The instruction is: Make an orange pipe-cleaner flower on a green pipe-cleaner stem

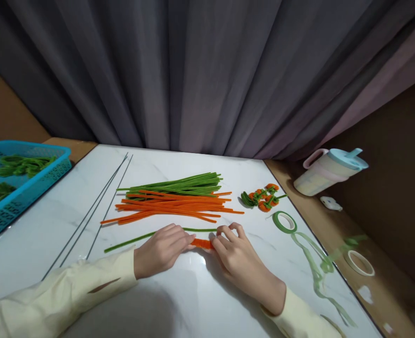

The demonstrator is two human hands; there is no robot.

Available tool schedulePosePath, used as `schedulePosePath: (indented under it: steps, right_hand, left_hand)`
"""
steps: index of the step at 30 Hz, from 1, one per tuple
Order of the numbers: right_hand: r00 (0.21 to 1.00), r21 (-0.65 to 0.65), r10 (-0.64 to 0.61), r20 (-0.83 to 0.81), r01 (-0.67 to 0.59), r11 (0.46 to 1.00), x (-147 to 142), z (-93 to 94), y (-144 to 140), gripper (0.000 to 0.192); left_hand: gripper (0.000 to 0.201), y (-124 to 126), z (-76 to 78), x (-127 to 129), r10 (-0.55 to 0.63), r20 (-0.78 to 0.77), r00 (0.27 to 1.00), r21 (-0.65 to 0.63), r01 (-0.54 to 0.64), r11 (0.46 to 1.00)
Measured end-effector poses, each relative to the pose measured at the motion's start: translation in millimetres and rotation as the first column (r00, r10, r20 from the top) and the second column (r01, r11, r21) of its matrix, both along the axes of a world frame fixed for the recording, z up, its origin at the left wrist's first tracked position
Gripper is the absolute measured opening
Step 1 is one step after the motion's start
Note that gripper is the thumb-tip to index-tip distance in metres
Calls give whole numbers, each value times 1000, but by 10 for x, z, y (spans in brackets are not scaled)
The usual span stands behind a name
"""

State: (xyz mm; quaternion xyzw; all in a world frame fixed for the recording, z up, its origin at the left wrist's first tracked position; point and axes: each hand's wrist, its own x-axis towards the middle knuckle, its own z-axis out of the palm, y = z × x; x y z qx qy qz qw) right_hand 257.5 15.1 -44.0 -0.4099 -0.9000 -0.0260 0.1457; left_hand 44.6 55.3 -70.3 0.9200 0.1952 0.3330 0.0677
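Observation:
Between my hands is a short, thick orange pipe cleaner piece (202,243), apparently coiled or folded; its exact form is partly hidden by fingers. My left hand (165,249) pinches its left end, and my right hand (237,256) closes on the right end. A single green pipe cleaner (130,241) lies just behind both hands, its right end near my right fingertips; I cannot tell if they touch it. Farther back rest a pile of orange pipe cleaners (172,205) and a pile of green pipe cleaners (193,183).
Several orange and green flower-like pieces (264,197) lie at the right, near a green tape roll (285,222). Long thin wires (98,202) cross the left side. A blue basket (49,176) stands far left. A lidded cup (329,172) and another tape roll (359,263) are at the right.

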Motion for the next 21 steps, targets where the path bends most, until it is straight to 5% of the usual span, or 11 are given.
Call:
schedulePosePath:
  steps: [4, 10, 16, 21]
  right_hand:
    - [998, -117, -55, -30, 51, 992, -9, 45, 1, 25]
    - [976, -387, -119, -182, 40, 921, 22, 118, 19, 23]
    - [961, -387, -152, -232, 53, 921, -15, 59, -40, 14]
    - [977, -303, -82, -196, 19, 953, -28, 44, -65, 15]
  left_hand:
    - [19, -2, 22, -1, 19, 1, 1000, 18, -20, 1000]
    - [18, -12, 93, 4, -17, 46, 999, 206, 7, 978]
    - [15, -25, 113, 16, -50, 29, 998, 283, 39, 958]
    - [14, -26, 67, 8, -70, 40, 997, 205, 60, 977]
